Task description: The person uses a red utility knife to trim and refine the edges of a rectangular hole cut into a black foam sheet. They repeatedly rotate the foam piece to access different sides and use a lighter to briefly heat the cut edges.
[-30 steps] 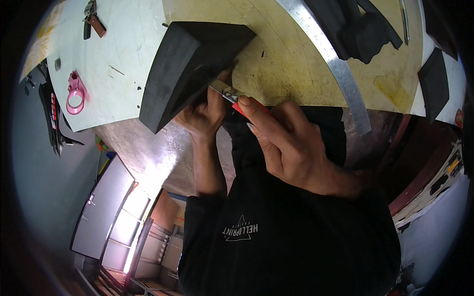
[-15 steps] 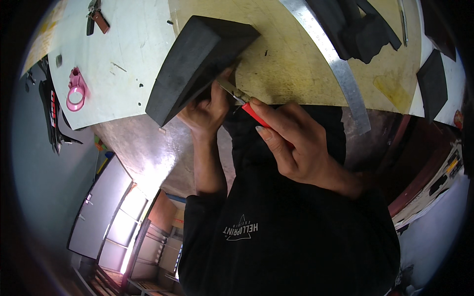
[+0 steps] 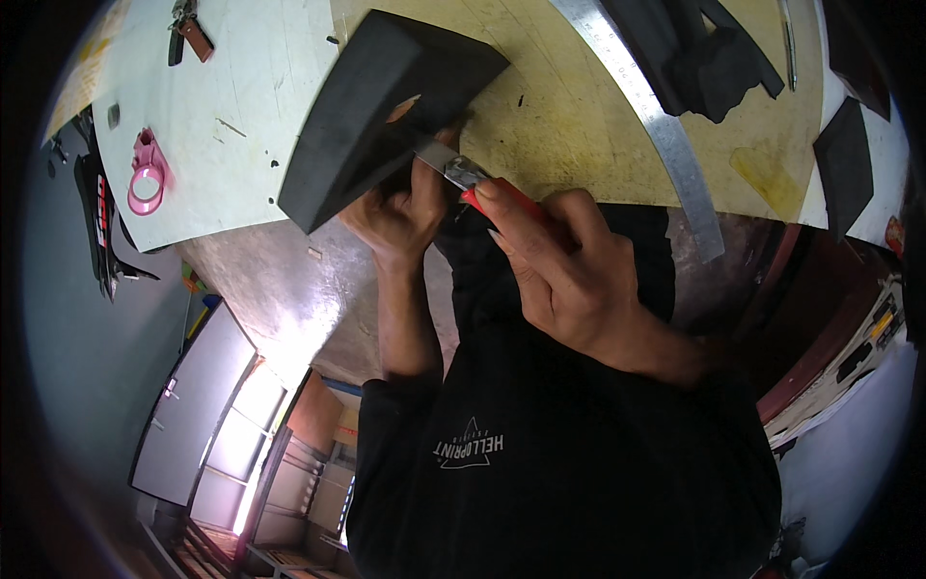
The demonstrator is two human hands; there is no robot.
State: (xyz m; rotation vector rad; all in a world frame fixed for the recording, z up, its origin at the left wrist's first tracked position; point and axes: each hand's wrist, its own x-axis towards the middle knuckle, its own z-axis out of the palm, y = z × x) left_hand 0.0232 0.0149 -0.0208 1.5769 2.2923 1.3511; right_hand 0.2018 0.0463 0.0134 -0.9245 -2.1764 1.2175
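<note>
A large black foam piece [image 3: 352, 106], folded into an angular wedge, is tilted up over the table's near edge. My left hand [image 3: 400, 217] is closed on its near underside, with some fingers hidden behind the foam. A bit of skin shows through a gap in the dark face. In my right hand [image 3: 569, 261] is a red-handled cutter knife [image 3: 465, 172], gripped with the index finger along its top. Its metal blade points left toward the foam's near edge, close to my left fingers; whether it touches the foam I cannot tell.
A long steel ruler [image 3: 641, 106] lies right of the foam. Beyond it are black foam offcuts [image 3: 719, 72], a pen [image 3: 790, 48] and a dark flat piece [image 3: 845, 169]. At left sit a pink tape dispenser [image 3: 147, 179] and keys with a brown fob [image 3: 196, 41].
The foam has tipped slightly up and away, and skin now shows through its gap. My right hand has shifted left and up, turning the knife so its blade shows more broadly.
</note>
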